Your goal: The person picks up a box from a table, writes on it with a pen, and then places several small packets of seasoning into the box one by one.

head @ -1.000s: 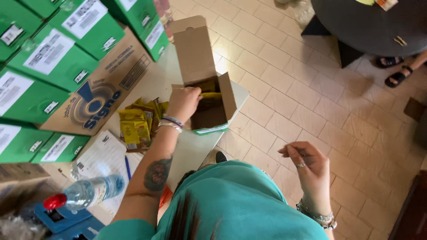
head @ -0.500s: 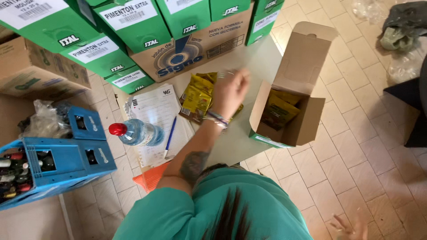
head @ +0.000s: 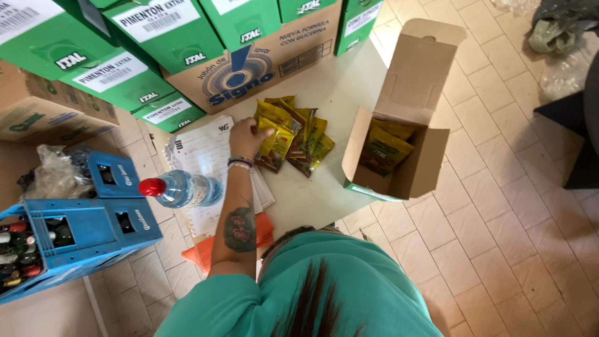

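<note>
Left hand [head: 246, 138] reaches out over the surface [head: 337, 93], fingers curled onto the near edge of a pile of yellow sachets [head: 293, 134]; it touches the top sachet at the pile's left side, but whether it has one pinched cannot be told from this angle. Bracelets at the wrist, a tattoo on the forearm. Right hand out of view. The sachets lie fanned and overlapping on the pale surface, between a sheet of paper [head: 206, 156] on the left and an open carton [head: 399, 150] on the right. The carton stands near the surface's right edge, lid flap up, more yellow sachets inside it, well short of full. A clear bottle [head: 184, 188] with a red cap lies on its side across the paper, just beside the forearm. Behind the pile, a brown box [head: 262, 62] with a blue round mark, and green boxes [head: 156, 31] stacked around and over it. Lower left, a blue crate [head: 75, 234] holding bottles, on the floor side of the surface. Something orange [head: 203, 253] shows under the paper's near edge. Tiled floor [head: 499, 218] to the right.
</note>
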